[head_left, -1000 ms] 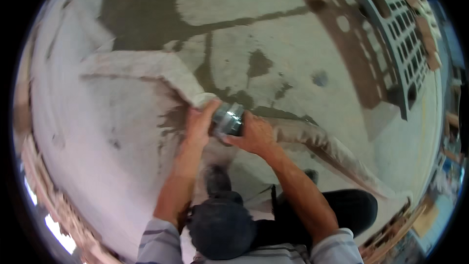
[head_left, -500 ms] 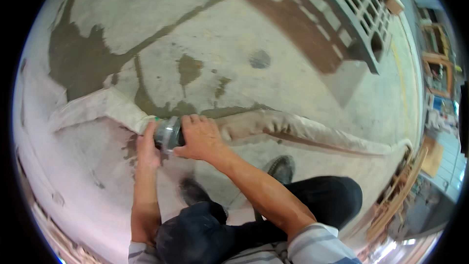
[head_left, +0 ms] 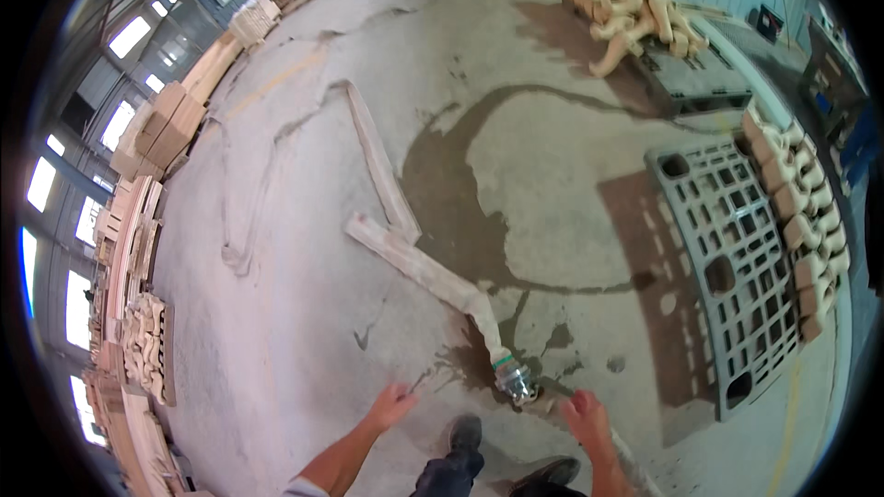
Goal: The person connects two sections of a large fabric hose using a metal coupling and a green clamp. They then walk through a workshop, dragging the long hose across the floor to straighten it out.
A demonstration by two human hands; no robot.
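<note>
The metal hose coupling point(head_left: 517, 384) lies on the concrete floor point(head_left: 571, 184) at five o'clock in the view, its flat fabric hose point(head_left: 414, 265) leading off toward eleven. From the coupling, the left hand point(head_left: 393, 404) is well apart at nine o'clock, the right hand point(head_left: 587, 417) near at four; whether either grip is spread or pressed together, I cannot tell

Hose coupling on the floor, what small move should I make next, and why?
Perhaps lower your right hand to the hose coupling and check it: it lies on the floor between that and your left hand, apart from both, with a dark patch beside it, and I can't tell whether it's fully fastened.
</note>
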